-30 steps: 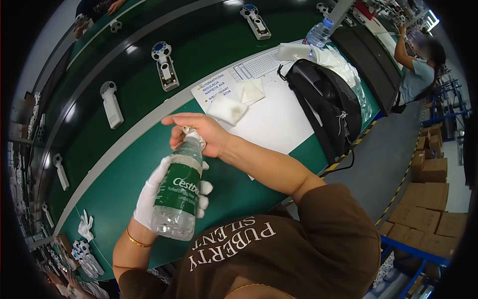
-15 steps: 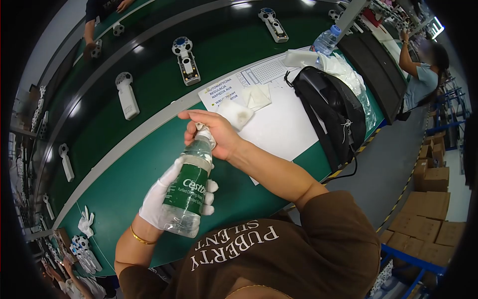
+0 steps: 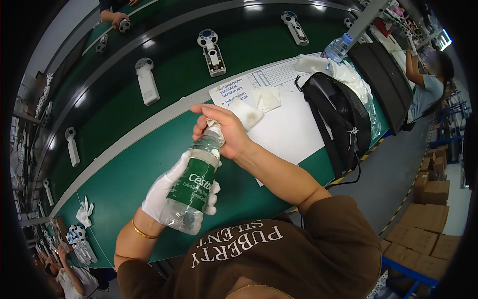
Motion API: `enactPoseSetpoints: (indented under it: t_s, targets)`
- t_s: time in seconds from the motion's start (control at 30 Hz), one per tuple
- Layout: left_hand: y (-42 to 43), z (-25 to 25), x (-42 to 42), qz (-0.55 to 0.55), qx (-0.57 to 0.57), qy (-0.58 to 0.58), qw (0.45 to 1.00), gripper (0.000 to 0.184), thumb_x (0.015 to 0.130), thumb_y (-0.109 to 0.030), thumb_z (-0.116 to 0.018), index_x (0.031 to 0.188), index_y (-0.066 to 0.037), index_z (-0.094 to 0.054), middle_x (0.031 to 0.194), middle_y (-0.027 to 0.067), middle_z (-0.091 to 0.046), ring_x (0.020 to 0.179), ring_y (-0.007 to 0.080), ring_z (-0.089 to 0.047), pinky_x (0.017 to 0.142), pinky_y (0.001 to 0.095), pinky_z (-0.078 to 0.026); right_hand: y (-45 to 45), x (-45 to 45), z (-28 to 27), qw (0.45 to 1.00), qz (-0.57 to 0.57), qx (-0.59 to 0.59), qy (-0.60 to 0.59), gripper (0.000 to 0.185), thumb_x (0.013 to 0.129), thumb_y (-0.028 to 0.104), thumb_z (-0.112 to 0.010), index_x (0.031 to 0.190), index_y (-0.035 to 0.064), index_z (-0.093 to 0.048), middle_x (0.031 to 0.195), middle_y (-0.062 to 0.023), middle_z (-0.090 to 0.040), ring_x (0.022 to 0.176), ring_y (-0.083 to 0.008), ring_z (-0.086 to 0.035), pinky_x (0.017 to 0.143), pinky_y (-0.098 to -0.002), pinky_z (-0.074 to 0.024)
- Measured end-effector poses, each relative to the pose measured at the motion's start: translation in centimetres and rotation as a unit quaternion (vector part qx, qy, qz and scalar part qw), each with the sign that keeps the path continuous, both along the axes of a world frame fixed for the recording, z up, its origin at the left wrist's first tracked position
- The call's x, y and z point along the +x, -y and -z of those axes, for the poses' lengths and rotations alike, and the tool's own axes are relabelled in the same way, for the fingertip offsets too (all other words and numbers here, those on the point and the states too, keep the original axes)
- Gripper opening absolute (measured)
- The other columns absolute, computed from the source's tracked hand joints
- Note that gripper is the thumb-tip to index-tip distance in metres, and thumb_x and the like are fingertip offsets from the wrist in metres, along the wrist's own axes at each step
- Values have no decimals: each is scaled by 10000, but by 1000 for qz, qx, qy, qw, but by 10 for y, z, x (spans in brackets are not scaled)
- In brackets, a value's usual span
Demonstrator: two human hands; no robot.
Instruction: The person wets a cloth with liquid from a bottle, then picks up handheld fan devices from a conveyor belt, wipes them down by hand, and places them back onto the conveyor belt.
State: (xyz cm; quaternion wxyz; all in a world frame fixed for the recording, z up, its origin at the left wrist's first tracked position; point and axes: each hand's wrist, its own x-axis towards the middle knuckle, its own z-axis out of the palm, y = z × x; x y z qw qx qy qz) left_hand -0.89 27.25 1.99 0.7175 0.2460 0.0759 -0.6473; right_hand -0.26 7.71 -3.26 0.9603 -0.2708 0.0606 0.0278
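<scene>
My left hand (image 3: 163, 193), in a white glove, is wrapped round a clear plastic water bottle (image 3: 195, 183) with a green label. The bottle is tilted, its neck pointing away from me and its base near my chest. At its mouth, my bare right hand (image 3: 232, 131) is closed on a crumpled white tissue (image 3: 219, 137) that covers the opening, so the cap area is hidden. A stained white pad (image 3: 247, 115) and a folded tissue (image 3: 267, 99) lie just beyond my right hand on a printed sheet (image 3: 291, 132).
A black bag (image 3: 332, 109) lies to the right, with another water bottle (image 3: 337, 48) behind it. Soccer-ball-patterned handheld devices (image 3: 212, 54) lie on the green conveyor (image 3: 177, 65). A white glove (image 3: 85, 213) lies at left. Other people work around the line.
The view has shifted, so devices, bag and bottle appear further right. My grip on the bottle and tissue is the same. A co-worker's hand at the top now touches a round patterned part.
</scene>
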Motion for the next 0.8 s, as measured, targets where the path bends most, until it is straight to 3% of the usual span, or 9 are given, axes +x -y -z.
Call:
enactPoseSetpoints:
  t_s: [0.23, 0.33, 0.43, 0.5, 0.57, 0.63, 0.7, 0.77, 0.8]
  targets:
    - [0, -3, 2, 11, 1, 3, 1000, 652, 958, -563, -381, 1320, -23, -432, 1034, 216, -635, 811, 316, -680, 745, 481, -586, -5, 1, -5, 998, 57, -39, 7, 285, 944, 177, -513, 1133, -35, -536, 648, -73, -557, 613, -192, -587, 591, -348, -528]
    - [7, -5, 2, 20, -13, 64, 998, 662, 968, -558, -361, 1338, -13, -421, 1155, 214, -598, 975, 301, -644, 867, 471, -539, 2, 7, -21, 989, 92, -103, 56, 297, 946, 178, -512, 1143, -43, -531, 623, -62, -524, 557, -181, -573, 550, -344, -524]
    - [21, -2, 22, -22, 41, 277, 960, 663, 982, -536, -350, 1364, 4, -396, 1265, 196, -544, 1145, 275, -559, 979, 431, -461, 26, 10, -66, 939, 167, -255, 159, 263, 951, 150, -508, 1109, -49, -573, 573, -44, -485, 481, -170, -550, 489, -322, -508]
    - [29, 9, 51, -77, 1, 266, 961, 609, 987, -456, -434, 1370, 17, -395, 1315, 150, -518, 1193, 251, -517, 1011, 418, -422, 50, 12, -95, 876, 217, -361, 235, 234, 954, 121, -510, 1052, -61, -622, 551, -48, -509, 469, -162, -557, 471, -294, -494]
    - [30, 27, 85, -145, 114, 486, 854, 580, 955, -387, -544, 1344, 29, -432, 1336, 164, -498, 1206, 264, -504, 1023, 404, -407, 68, 8, -120, 778, 280, -502, 254, 222, 958, 112, -526, 1059, -55, -634, 595, -54, -575, 501, -114, -567, 496, -238, -476]
    - [37, 37, 124, -197, 275, 669, 662, 575, 896, -324, -630, 1306, 47, -471, 1293, 195, -521, 1192, 291, -515, 1022, 379, -403, 86, 14, -131, 662, 355, -604, 265, 204, 956, 103, -538, 1056, -38, -648, 583, -33, -565, 518, -87, -557, 504, -218, -463]
    - [40, 55, 168, -231, 357, 771, 474, 604, 845, -314, -668, 1287, 56, -490, 1209, 219, -564, 1165, 320, -537, 1010, 360, -408, 110, 27, -130, 577, 411, -652, 270, 187, 950, 94, -553, 1051, -19, -662, 580, -17, -562, 530, -74, -545, 506, -213, -452]
    - [50, 63, 205, -221, 422, 769, 425, 537, 821, -282, -683, 1213, 52, -530, 1201, 236, -560, 1163, 344, -533, 979, 390, -427, 134, 39, -124, 472, 468, -700, 260, 181, 942, 75, -553, 1053, -9, -669, 588, -16, -573, 523, -61, -537, 499, -211, -445]
    - [57, 12, 183, -129, 405, 770, 476, 434, 805, -257, -691, 1093, 43, -566, 1256, 247, -523, 1168, 357, -521, 939, 428, -443, 141, 42, -120, 456, 478, -709, 247, 161, 927, 73, -562, 1020, 8, -676, 582, -32, -589, 511, -79, -563, 493, -224, -454]
